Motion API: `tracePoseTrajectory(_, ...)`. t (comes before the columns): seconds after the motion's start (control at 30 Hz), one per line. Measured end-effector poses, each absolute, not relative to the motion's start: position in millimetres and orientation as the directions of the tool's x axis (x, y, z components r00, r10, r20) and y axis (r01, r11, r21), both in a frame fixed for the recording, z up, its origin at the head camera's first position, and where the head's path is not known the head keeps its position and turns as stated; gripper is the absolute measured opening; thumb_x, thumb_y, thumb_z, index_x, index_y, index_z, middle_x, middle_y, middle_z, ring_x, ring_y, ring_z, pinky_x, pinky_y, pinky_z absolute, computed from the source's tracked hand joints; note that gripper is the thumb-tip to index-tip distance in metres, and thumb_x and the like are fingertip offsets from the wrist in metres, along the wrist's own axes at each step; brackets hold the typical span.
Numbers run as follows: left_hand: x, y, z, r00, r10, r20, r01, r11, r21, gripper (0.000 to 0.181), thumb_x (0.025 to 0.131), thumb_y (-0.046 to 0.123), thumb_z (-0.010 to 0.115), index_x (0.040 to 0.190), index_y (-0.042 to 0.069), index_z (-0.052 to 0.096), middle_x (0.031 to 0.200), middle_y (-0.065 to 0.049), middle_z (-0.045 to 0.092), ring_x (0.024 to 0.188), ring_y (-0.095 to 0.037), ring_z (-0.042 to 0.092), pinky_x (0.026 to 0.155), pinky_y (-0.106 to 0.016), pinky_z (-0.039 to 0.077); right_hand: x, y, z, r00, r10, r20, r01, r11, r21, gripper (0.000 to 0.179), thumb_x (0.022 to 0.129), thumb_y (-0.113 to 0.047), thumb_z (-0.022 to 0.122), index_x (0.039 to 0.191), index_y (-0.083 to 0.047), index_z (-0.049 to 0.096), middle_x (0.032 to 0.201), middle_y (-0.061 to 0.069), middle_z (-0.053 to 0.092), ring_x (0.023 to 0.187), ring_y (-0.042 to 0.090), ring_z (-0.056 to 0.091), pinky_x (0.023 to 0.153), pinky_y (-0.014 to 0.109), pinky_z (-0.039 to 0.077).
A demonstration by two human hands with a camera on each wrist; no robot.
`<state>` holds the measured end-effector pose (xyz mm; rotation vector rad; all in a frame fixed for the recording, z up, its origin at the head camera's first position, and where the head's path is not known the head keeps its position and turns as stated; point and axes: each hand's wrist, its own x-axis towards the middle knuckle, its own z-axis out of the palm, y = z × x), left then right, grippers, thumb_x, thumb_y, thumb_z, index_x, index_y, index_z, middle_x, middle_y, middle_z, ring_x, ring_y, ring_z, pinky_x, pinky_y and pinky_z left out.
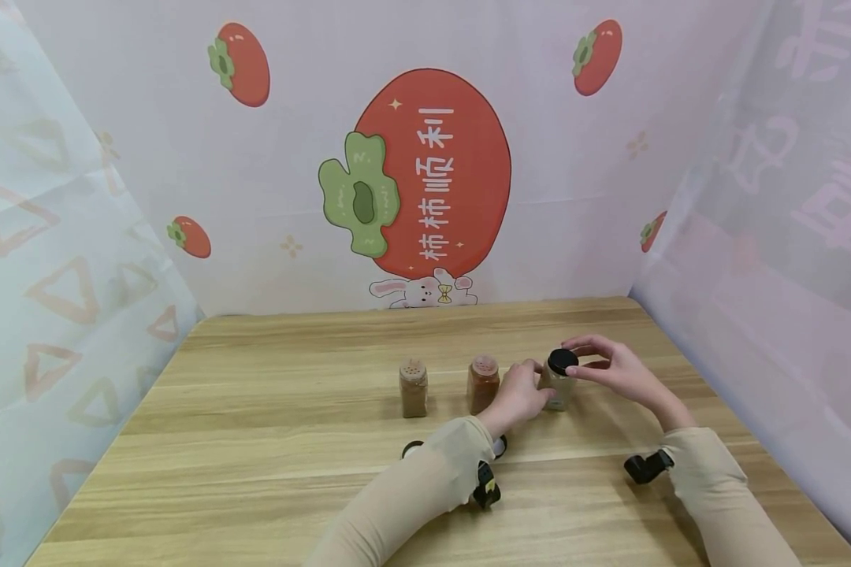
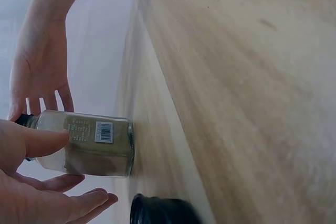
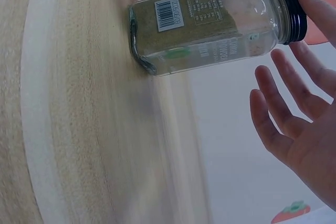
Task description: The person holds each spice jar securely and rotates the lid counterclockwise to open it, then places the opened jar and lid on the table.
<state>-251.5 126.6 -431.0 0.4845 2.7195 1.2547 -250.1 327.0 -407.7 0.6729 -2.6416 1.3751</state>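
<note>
A square clear glass spice jar (image 3: 205, 24), partly filled with greenish-brown powder, stands on the table at the right of the head view. Its label with a barcode (image 2: 104, 132) shows in both wrist views. My left hand (image 1: 521, 398) holds the jar's side, thumb on one face and fingers on the opposite one. On top is a ribbed black lid (image 1: 562, 361), which my right hand (image 1: 613, 368) pinches between thumb and index finger. The other right fingers (image 3: 286, 95) are spread beside the jar.
To the left stand a jar of brown powder (image 1: 414, 392) and a jar of reddish powder (image 1: 484, 384), both with perforated shaker tops showing. Two black lids, one left (image 1: 411, 448) and one right (image 1: 499, 446), lie on the wooden table (image 1: 269, 409), partly behind my left sleeve.
</note>
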Motion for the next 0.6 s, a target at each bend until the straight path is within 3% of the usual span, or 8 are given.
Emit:
tracePoseTrajectory(0.17, -251.8, 125.7, -431.5, -0.950, 0.312, 0.025, 0.210, 0.575, 0.791, 0.040, 0.082, 0.022, 0.074, 0.117, 0.010, 0.060, 0.103, -0.005, 0.063, 0.089, -0.011, 0.057, 0.076, -0.024, 0.047, -249.2, 327.1, -407.2, -0.878, -0.367, 0.307, -0.462, 0.482, -0.744, 0.036, 0.088, -0.012, 0.068, 0.122, -0.003, 0.059, 0.122, 0.017, 0.059, 0.105, -0.001, 0.056, 0.083, 0.019, 0.052)
tracePoseTrajectory(0.37, -250.5, 124.6, -430.7, -0.950, 0.313, 0.015, 0.196, 0.555, 0.808, 0.038, 0.083, 0.022, 0.074, 0.117, 0.011, 0.060, 0.115, -0.006, 0.063, 0.106, -0.014, 0.058, 0.086, -0.027, 0.049, -248.0, 328.7, -404.1, -0.869, -0.400, 0.292, -0.471, 0.485, -0.737, 0.036, 0.090, -0.011, 0.064, 0.125, -0.005, 0.058, 0.126, 0.016, 0.058, 0.108, -0.004, 0.053, 0.084, 0.017, 0.051)
tracePoseTrajectory(0.6, -249.3, 124.0, -429.2, -0.950, 0.311, -0.009, 0.170, 0.544, 0.821, 0.038, 0.084, 0.022, 0.072, 0.119, 0.011, 0.060, 0.118, -0.007, 0.063, 0.108, -0.016, 0.058, 0.088, -0.029, 0.049, -249.7, 332.5, -405.1, -0.852, -0.436, 0.290, -0.495, 0.492, -0.716, 0.037, 0.093, -0.010, 0.059, 0.130, -0.008, 0.056, 0.130, 0.014, 0.056, 0.112, -0.005, 0.051, 0.087, 0.016, 0.048)
